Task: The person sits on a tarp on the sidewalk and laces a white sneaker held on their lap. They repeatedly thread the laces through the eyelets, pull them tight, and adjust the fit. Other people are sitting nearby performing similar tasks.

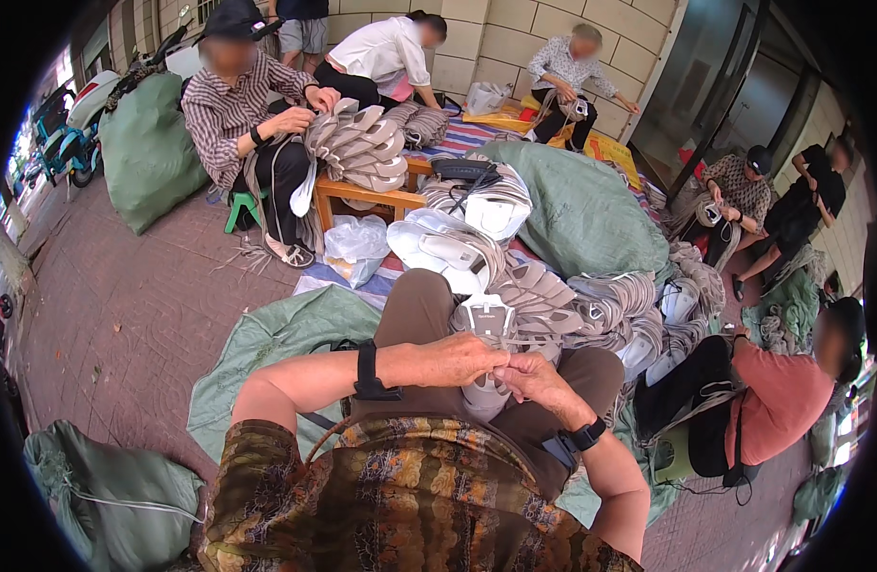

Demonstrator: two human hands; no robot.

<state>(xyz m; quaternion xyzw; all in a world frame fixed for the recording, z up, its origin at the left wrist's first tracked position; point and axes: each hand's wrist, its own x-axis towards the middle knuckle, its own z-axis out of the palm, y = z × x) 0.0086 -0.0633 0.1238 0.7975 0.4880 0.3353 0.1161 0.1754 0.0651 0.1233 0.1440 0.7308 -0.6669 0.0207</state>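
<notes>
Between my knees rests a grey and white shoe upper [484,316], its lower part partly covered by my hands. My left hand [465,358] comes across from the left with thumb and fingers pinched together just over it. My right hand [541,379] meets it fingertip to fingertip, also closed in a pinch. A thin pale shoelace seems to run by the fingertips; the part inside them is hidden. Beyond my knees, fanned stacks of grey-beige shoe uppers [526,296] touch the one between my legs, with white-lined uppers [438,250] to their left.
Green sacks lie ahead [581,205], at far left [152,153] and lower left [105,491]. A wooden stool [377,198] bears stacked uppers beside a person in a checked shirt [253,105]. Another person in a coral top [782,400] sits close at right. Several others work farther back.
</notes>
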